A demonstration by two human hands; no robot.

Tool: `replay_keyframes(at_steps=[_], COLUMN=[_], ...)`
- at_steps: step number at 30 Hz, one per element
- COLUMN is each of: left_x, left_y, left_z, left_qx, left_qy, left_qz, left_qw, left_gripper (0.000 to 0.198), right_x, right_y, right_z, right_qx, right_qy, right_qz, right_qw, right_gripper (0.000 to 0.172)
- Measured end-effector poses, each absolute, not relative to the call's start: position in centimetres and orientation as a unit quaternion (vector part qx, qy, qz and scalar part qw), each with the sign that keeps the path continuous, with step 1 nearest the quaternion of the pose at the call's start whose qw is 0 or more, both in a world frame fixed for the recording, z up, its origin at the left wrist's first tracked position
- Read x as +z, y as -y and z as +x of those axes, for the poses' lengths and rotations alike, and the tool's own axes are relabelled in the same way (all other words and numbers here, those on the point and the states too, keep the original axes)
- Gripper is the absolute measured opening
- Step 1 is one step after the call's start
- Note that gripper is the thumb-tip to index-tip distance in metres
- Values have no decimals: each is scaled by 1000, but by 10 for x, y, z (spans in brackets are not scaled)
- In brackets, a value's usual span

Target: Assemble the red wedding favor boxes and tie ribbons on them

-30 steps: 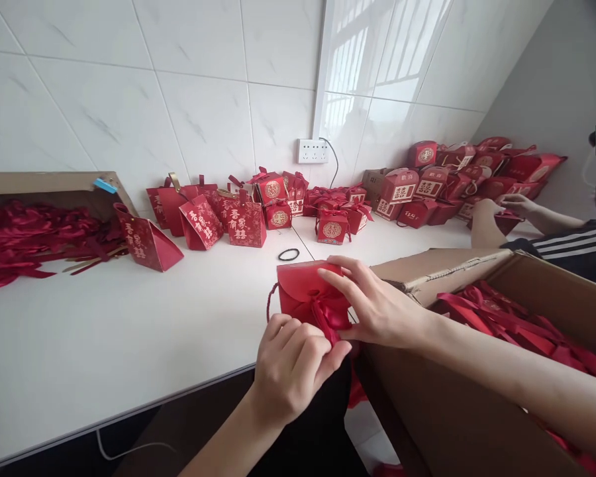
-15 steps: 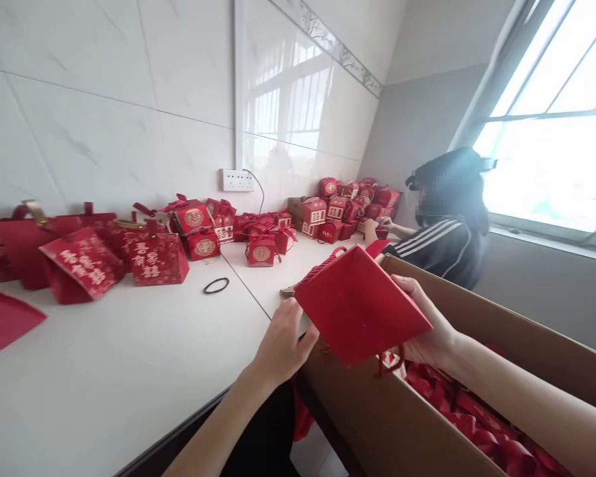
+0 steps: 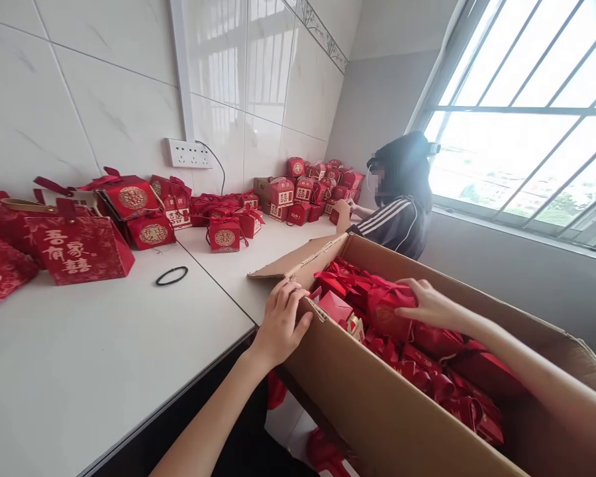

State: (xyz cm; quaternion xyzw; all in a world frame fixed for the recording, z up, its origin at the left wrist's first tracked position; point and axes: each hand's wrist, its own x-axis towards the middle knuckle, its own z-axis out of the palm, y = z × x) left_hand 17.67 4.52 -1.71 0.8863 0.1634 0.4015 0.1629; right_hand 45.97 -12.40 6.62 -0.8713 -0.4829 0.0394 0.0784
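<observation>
My left hand [image 3: 284, 324] grips the near corner of the large cardboard box [image 3: 377, 391], its fingers over the rim and the thumb outside. Inside that box, my right hand [image 3: 432, 306] has fingers and thumb around the right side of a red gift box [image 3: 390, 310] with a ribbon on top. Packed around it are several other red gift boxes, some with ribbons and twisted cords. A plain red gift box [image 3: 335, 306] lies by the near corner, close to my left hand.
Red gift boxes with gold emblems [image 3: 225, 237] line the white table [image 3: 104, 351] along the tiled wall. A black ring-shaped band [image 3: 171, 276] lies there. One box flap [image 3: 273, 266] sticks out over the table. A co-worker [image 3: 397, 212] handles boxes at the far end.
My right hand has gone from holding a red box above the cardboard box down among its contents. My left hand has come onto the rim. The view has shifted right.
</observation>
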Motion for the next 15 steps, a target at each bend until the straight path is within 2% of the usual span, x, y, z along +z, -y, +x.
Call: replay_keyframes(at_steps=[5, 8, 11, 15], left_x=[-18, -18, -17, -8], left_y=[-44, -43, -41, -40], left_z=[177, 177, 176, 170], left_qx=[416, 416, 413, 379], left_qy=[-159, -157, -160, -156], left_qz=[882, 882, 883, 898], left_qw=[152, 152, 155, 162], left_gripper=[28, 28, 29, 39], right_x=[-15, -41, -41, -13], right_y=[101, 85, 79, 75], right_z=[443, 434, 433, 439], right_qx=[3, -26, -48, -46], right_qy=[456, 456, 469, 494], right_qz=[-887, -887, -881, -868], right_qw=[74, 61, 34, -16], right_gripper=[60, 57, 51, 44])
